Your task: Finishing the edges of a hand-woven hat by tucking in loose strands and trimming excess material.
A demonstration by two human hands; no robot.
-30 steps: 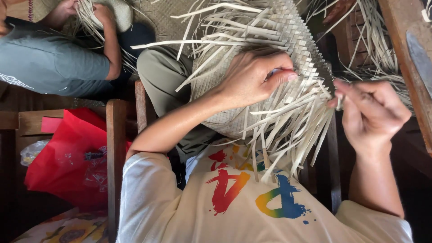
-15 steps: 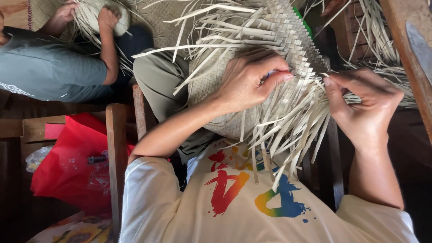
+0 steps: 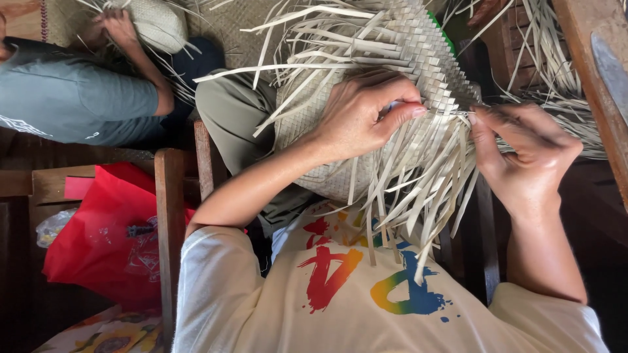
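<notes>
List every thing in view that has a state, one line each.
woven palm piece: part woven, loose strips hanging from its edge
left hand: pinching a strip on the weave
right hand: pinching strips at the weave's edge
red plastic bag: crumpled, beside the wooden chair
co-worker's hand: on another woven piece

Dark wooden floor (image 3: 19, 307) down there, red plastic bag (image 3: 98, 242) slumped on it right next to a flowery cloth (image 3: 111, 333).
</notes>
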